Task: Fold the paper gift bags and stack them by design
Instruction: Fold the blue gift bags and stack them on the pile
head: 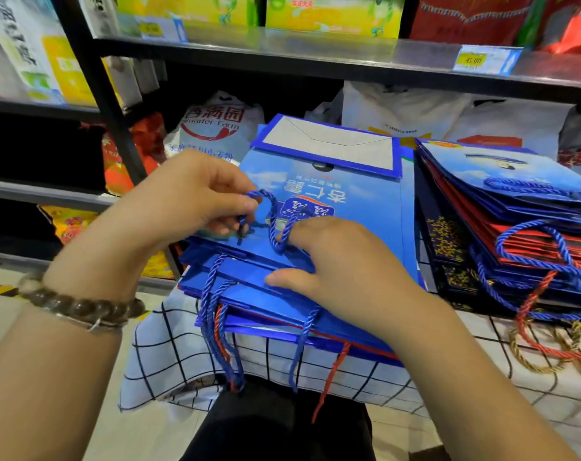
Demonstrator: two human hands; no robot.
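Note:
A flattened blue gift bag (359, 194) with white characters lies on top of a stack of blue bags (282, 314) in front of me, its grey bottom flap folded over at the far end. My left hand (189, 194) pinches the bag's blue rope handle (269, 211). My right hand (345, 261) presses on the near edge of the bag, with a finger hooked through the same rope loop. A second stack of folded bags (502, 227), blue, red and dark patterned, lies to the right.
The stacks rest on a white cloth with a black grid (169, 357). Rope handles hang over its near edge. A black metal shelf (315, 58) with boxed goods and a price tag runs overhead. White printed sacks (216, 128) sit behind the bags.

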